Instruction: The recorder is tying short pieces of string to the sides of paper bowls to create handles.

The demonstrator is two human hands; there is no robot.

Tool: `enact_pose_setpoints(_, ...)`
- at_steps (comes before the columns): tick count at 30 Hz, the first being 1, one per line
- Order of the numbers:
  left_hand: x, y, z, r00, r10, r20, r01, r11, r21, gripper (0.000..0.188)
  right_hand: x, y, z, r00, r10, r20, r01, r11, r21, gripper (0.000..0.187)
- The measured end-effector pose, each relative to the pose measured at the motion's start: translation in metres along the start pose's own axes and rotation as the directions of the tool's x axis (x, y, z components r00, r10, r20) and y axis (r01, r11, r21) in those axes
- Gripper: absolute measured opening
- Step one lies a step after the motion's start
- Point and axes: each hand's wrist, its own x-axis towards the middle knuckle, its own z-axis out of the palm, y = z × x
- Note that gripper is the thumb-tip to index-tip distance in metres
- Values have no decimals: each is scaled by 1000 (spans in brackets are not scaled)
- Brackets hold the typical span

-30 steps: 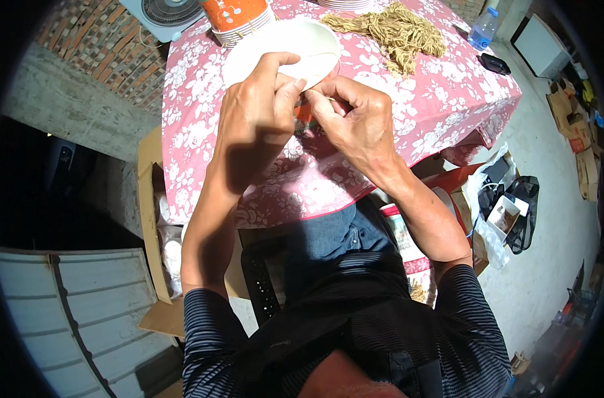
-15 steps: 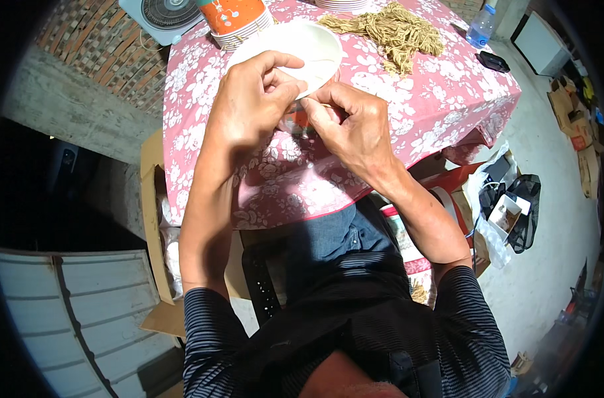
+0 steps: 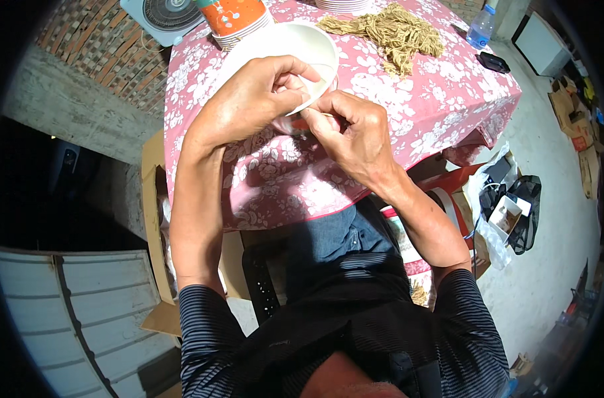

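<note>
A white-lined paper bucket is tilted toward me over the near part of the table. My left hand reaches across its mouth, with curled fingers gripping the near rim. Just right of that, my right hand pinches at the outer edge of the same rim; anything small between its fingertips is hidden. Both hands nearly meet there. Most of the bucket's outside is out of sight behind my hands. Past it lies a loose heap of tan cords.
A stack of orange patterned paper buckets stands at the back left, beside a grey-blue fan. A plastic bottle and a black phone-like object are at the far right of the pink floral tablecloth. An open cardboard box sits left.
My left forearm and wrist have swung left, and the left hand is now flatter across the bucket's mouth. The bucket has shifted slightly to the left. My right hand has barely moved.
</note>
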Motion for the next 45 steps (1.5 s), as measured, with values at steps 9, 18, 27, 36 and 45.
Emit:
enact_pose_setpoints(9, -10, 3, 7, 988, 21, -152, -55, 974, -221, 41, 13, -1, -16, 993, -118, 27, 119, 992, -40, 19)
enact_pose_setpoints(18, -20, 13, 7, 958, 75, -276, -156, 947, -282, 49, 22, -9, -4, 980, 92, 176, -103, 993, 57, 22)
enact_pose_setpoints(27, -41, 0, 18, 869, 25, -494, -9, 999, 35, 35, 19, -18, 7, 961, 227, 157, -263, 923, 280, 18)
enact_pose_setpoints(36, -41, -4, 45, 779, 192, -596, -209, 977, 41, 16, 18, -22, 7, 968, 204, 143, -218, 972, 89, 16)
enact_pose_setpoints(45, -38, -16, 48, 668, 346, -659, -391, 916, 84, 13, 11, -25, 2, 962, 165, 218, -178, 983, 39, 26)
